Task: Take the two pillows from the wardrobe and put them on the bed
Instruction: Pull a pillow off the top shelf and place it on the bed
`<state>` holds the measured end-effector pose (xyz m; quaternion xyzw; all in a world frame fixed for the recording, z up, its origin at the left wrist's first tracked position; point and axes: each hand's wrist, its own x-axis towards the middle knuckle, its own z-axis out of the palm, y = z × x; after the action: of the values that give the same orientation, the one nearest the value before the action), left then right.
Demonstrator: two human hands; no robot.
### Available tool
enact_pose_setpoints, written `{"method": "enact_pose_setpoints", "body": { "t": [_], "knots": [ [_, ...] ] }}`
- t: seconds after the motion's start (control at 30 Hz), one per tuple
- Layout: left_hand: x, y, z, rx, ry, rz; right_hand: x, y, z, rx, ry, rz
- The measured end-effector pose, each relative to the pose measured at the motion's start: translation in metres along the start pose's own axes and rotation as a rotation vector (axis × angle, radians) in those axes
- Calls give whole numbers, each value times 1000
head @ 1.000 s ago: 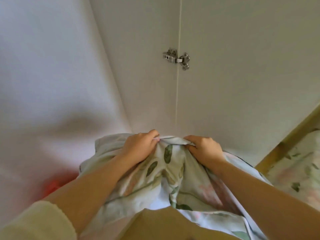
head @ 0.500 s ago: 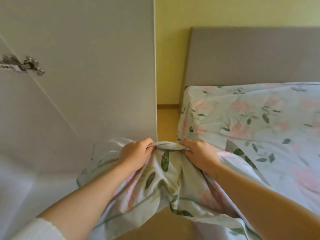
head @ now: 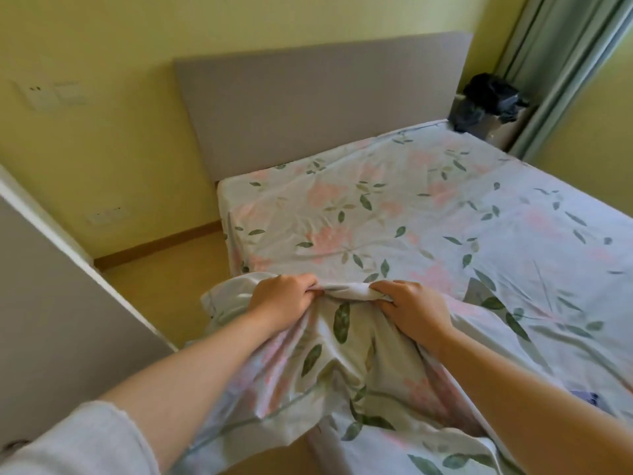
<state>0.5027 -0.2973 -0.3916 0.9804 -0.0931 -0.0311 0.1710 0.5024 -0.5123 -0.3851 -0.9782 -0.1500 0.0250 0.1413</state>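
Note:
A pillow (head: 329, 358) in a white case printed with green leaves and pink flowers hangs in front of me, over the bed's near left corner. My left hand (head: 284, 299) grips its upper edge on the left, and my right hand (head: 411, 310) grips the same edge on the right. The bed (head: 428, 217) wears a sheet of the same floral pattern and fills the right half of the view. I cannot tell whether a second pillow is bunched underneath. The wardrobe door (head: 61, 296) stands open at my left.
A grey headboard (head: 318, 101) backs the bed against the yellow wall. A dark bag (head: 486, 101) sits on a stand at the bed's far right corner, beside green curtains (head: 561, 70). Wooden floor (head: 171, 279) lies between wardrobe door and bed.
My view has swung right, from the wardrobe's inside to the bed. Both hands kept their grip on the pillow and carried it over the bed's edge.

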Motion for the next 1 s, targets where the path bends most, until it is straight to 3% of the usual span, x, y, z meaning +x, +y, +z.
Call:
{"method": "enact_pose_setpoints", "body": {
  "t": [0.2,0.33,0.43,0.6,0.83,1.0],
  "knots": [
    [48,45,27,18,-36,136,-16,57,1,22,106,126],
    [67,56,62,43,-74,205,-31,77,28,21,104,198],
    [79,58,93,56,-190,220,-41,87,63,29,60,291],
    [93,48,150,67,-456,148,-49,93,133,120,-223,629],
    [115,24,200,242,-646,89,-38,96,173,293,-294,1124],
    [132,17,239,324,-686,72,-38,112,202,305,-293,1273]
  ]
}}
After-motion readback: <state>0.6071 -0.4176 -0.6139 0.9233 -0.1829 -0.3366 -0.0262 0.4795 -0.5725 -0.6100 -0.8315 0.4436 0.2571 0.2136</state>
